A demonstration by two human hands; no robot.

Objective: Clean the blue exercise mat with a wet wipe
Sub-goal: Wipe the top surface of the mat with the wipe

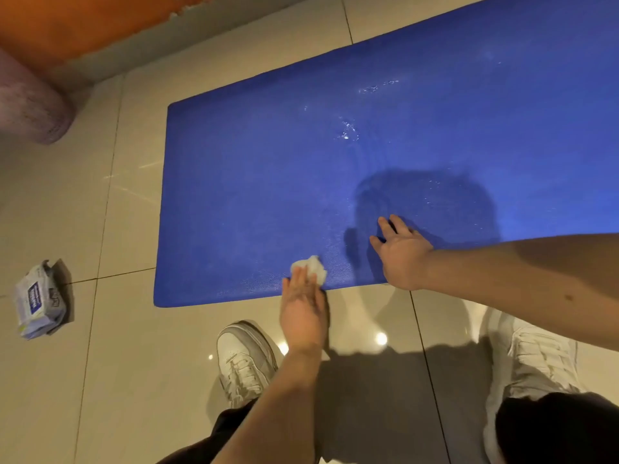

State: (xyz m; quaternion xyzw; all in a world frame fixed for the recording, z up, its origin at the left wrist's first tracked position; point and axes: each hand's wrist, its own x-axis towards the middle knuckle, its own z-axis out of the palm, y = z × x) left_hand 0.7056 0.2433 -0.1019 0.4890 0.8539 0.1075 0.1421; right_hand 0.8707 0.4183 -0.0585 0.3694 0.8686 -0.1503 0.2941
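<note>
The blue exercise mat lies flat on the tiled floor, its near-left corner toward me. Wet streaks and droplets shine on its middle. My left hand reaches forward over the mat's near edge, and its straight fingers press a crumpled white wet wipe onto the mat just inside that edge. To the right of it, my right hand lies flat on the mat with its fingers spread, holding nothing.
A pack of wet wipes lies on the floor left of the mat. At far left a purple roll sits by the orange wall. My white shoes stand on the glossy tiles just before the mat's edge.
</note>
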